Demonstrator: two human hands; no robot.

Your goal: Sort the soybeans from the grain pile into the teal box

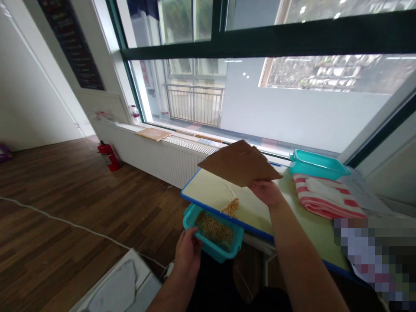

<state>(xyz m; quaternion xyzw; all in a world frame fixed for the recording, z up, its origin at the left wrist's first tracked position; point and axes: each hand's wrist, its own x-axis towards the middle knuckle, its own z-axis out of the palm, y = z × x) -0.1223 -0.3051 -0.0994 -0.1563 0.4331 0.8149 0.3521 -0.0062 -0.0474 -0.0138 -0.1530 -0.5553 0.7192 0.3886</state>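
My left hand (pixel 188 251) grips the near left rim of a turquoise plastic basket (pixel 217 252), thumb over the edge. Inside the basket lies a layer of small tan grains, like beans or corn kernels (pixel 214 229). It is held just below the blue edge of a pale yellow table (pixel 203 188). My right hand (pixel 266 192) is closed on the near corner of a brown cardboard sheet (pixel 240 164), raised and tilted above the table. A small pile of yellowish kernels (pixel 231 207) sits near the table's edge, with a thin trail of paler bits behind it.
A second turquoise basket (pixel 318 165) and a folded red-and-white striped towel (pixel 325 197) are on the table's right part. Behind it run a radiator (pixel 175 158) and a window. A fire extinguisher (pixel 109 156) stands on the floor, and a white cable (pixel 71 223) crosses it.
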